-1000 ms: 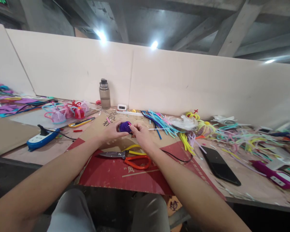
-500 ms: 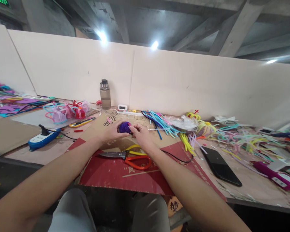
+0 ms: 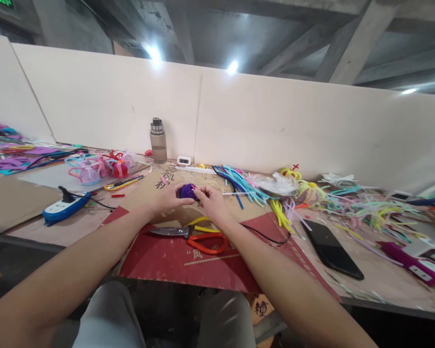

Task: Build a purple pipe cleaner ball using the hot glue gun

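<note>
My left hand (image 3: 167,197) is wrapped round a dark purple coil of cord-like strands (image 3: 186,192), held above the cardboard. At the coil's right side, my right hand (image 3: 210,199) has its thumb and forefinger pinched together. A small pink bit shows by these fingertips; whether they grip it or the coil's edge I cannot tell. Below my hands, scissors (image 3: 172,232) with one red and one yellow handle loop lie on a red-printed cardboard sheet (image 3: 152,261), their blades pointing left.
Left of my hands are a utility knife (image 3: 123,183), a blue-and-white power strip (image 3: 67,208) and pink woven pieces (image 3: 89,171). A bottle (image 3: 158,141) stands by the partition. Coloured strips (image 3: 242,186), a black phone (image 3: 333,249) and a purple power strip (image 3: 416,263) lie to the right.
</note>
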A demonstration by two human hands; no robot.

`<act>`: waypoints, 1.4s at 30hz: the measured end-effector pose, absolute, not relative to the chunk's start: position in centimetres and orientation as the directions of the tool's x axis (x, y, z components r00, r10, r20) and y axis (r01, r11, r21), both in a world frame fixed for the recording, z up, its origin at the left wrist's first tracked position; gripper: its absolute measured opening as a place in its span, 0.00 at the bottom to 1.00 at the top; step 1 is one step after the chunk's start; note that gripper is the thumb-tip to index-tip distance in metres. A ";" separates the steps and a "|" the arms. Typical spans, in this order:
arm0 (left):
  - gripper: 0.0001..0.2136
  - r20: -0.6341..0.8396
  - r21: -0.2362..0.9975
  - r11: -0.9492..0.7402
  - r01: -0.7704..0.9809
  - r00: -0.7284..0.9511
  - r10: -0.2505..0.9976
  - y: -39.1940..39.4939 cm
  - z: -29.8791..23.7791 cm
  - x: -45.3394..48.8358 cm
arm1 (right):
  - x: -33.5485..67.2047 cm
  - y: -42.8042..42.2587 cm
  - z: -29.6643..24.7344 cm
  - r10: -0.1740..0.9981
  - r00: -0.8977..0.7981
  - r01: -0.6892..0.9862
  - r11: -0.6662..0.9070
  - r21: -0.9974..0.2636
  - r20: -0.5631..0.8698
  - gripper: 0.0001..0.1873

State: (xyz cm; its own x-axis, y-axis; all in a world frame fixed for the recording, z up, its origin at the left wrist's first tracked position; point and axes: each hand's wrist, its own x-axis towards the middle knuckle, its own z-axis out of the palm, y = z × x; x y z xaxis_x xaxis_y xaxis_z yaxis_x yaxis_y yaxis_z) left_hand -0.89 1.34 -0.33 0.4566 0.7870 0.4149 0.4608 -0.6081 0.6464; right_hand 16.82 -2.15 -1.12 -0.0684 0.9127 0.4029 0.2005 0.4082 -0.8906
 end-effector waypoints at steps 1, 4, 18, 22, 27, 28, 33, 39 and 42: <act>0.25 0.416 0.651 -0.606 0.458 0.452 0.789 1.4 -0.4 -0.9 | 16.8 -2.1 -1.1 0.913 -0.067 0.196 0.408 -0.891 0.403 0.15; 0.26 0.437 0.648 -0.624 0.437 0.458 0.774 1.5 -0.5 -0.9 | 16.8 -2.0 -1.2 0.916 -0.056 0.184 0.401 -0.897 0.398 0.16; 0.25 0.418 0.611 -0.646 0.459 0.506 0.755 1.7 -0.6 -0.9 | 16.8 -1.9 -1.3 0.925 -0.043 0.172 0.379 -0.909 0.378 0.15; 0.25 0.416 0.623 -0.644 0.444 0.509 0.754 1.5 -0.5 -0.8 | 16.8 -1.9 -1.2 0.920 -0.047 0.173 0.390 -0.904 0.388 0.15; 0.26 0.430 0.621 -0.656 0.429 0.514 0.743 1.5 -0.6 -0.9 | 16.8 -2.1 -1.0 0.918 -0.048 0.175 0.396 -0.902 0.394 0.15; 0.26 0.441 0.622 -0.663 0.416 0.514 0.736 1.7 -0.8 -0.9 | 16.8 -2.1 -0.9 0.917 -0.047 0.178 0.397 -0.900 0.395 0.16; 0.27 0.491 0.724 -0.648 0.235 0.483 0.725 2.5 -1.5 -0.7 | 16.9 -2.2 -0.9 0.916 -0.032 0.205 0.398 -0.894 0.400 0.16; 0.22 0.374 0.841 -0.513 0.175 0.498 0.783 1.9 -1.3 -0.4 | 16.8 -1.8 -1.3 0.919 -0.024 0.179 0.392 -0.902 0.394 0.14; 0.21 0.343 0.887 -0.451 0.103 0.509 0.789 1.6 -1.2 -0.1 | 16.8 -1.7 -1.4 0.915 -0.038 0.159 0.403 -0.901 0.403 0.14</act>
